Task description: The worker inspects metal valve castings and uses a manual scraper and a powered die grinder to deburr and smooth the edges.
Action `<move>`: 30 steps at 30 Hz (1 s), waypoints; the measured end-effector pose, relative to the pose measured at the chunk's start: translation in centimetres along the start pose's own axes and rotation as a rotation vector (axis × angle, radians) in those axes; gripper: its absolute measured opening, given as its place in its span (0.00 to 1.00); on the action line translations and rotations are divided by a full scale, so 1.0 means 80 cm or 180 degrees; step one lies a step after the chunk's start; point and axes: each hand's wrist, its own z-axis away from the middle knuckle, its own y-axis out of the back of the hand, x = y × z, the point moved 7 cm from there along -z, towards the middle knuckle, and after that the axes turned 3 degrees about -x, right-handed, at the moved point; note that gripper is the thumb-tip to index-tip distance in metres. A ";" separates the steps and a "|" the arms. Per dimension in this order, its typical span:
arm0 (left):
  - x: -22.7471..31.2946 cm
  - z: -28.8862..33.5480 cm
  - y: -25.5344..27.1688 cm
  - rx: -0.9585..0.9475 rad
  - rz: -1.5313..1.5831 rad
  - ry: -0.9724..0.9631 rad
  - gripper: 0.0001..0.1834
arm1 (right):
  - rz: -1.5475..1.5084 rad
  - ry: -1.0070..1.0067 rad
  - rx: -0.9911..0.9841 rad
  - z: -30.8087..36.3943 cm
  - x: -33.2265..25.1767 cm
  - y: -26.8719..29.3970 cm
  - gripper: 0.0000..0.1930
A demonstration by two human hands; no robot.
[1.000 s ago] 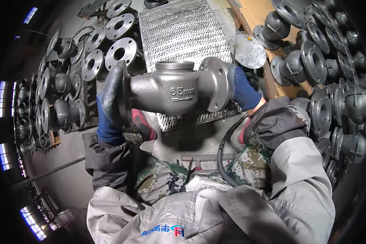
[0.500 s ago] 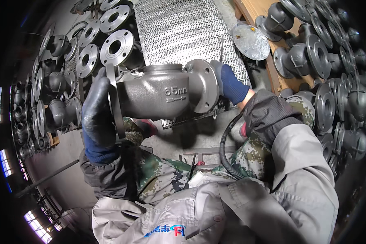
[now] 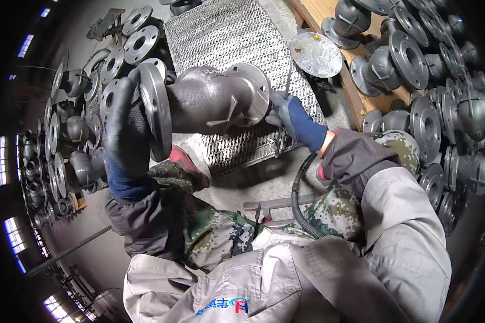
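A dark grey cast-metal valve body (image 3: 207, 99) with a round flange at each end lies across the metal mesh surface (image 3: 226, 35) in front of me. My left hand (image 3: 126, 129), in a dark-coated blue glove, grips the left flange (image 3: 157, 110), its palm against the outer face. At the right flange (image 3: 256, 91), the curled fingers of my gloved right hand (image 3: 297, 118) meet the rim; their tips are partly hidden. A raised rib shows on the valve body's rounded side, which faces me.
Several flanged valve bodies (image 3: 140, 44) stand at the back left, and more (image 3: 380, 67) crowd a wooden surface (image 3: 310, 12) on the right. A round metal disc (image 3: 317, 55) sits beside the mesh. A ribbed dark hose (image 3: 296, 199) curves down near my right leg.
The valve body has been rolled over between my hands: its top opening and raised markings have turned out of sight, and a ribbed side now faces me. My view has shifted slightly.
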 end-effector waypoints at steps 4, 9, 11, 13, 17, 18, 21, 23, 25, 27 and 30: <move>0.004 0.011 -0.033 -0.0391 -0.1728 -0.0287 0.22 | -0.0286 0.0139 0.0046 -0.021 -0.003 0.005 0.11; 0.005 0.051 -0.025 -0.0134 -0.1969 -0.2166 0.24 | 0.0298 0.0215 -0.0025 -0.026 0.016 -0.009 0.13; -0.030 0.064 -0.007 0.0492 0.0228 0.0890 0.30 | -0.0165 0.0123 -0.0224 -0.006 0.011 -0.022 0.14; -0.064 0.091 0.007 0.0636 0.0600 0.1694 0.33 | 0.0140 0.0001 0.0127 0.007 -0.001 -0.026 0.14; -0.083 0.115 0.036 0.0821 0.0783 0.1605 0.26 | 0.0793 0.0254 -0.0024 0.022 -0.014 -0.034 0.13; -0.076 0.119 0.035 0.0955 0.0802 0.1644 0.21 | 0.0855 0.0286 0.0010 0.026 -0.014 -0.036 0.14; -0.069 0.129 0.033 0.1044 0.1440 0.1385 0.18 | 0.1065 0.0288 0.0068 0.042 -0.010 -0.037 0.14; -0.071 0.130 0.035 0.0925 0.0843 0.1477 0.19 | 0.1166 0.0175 -0.0010 0.046 -0.005 -0.035 0.14; -0.066 0.143 0.043 0.0999 0.0273 0.0833 0.20 | 0.0959 0.0110 -0.0176 0.051 -0.003 -0.039 0.14; -0.035 0.144 0.019 0.0654 -0.1031 -0.0304 0.20 | 0.1299 0.0160 -0.0235 0.052 -0.019 -0.020 0.18; 0.003 0.123 -0.005 0.0511 -0.1441 -0.0532 0.20 | 0.0414 0.0470 -0.0015 0.013 -0.060 0.099 0.21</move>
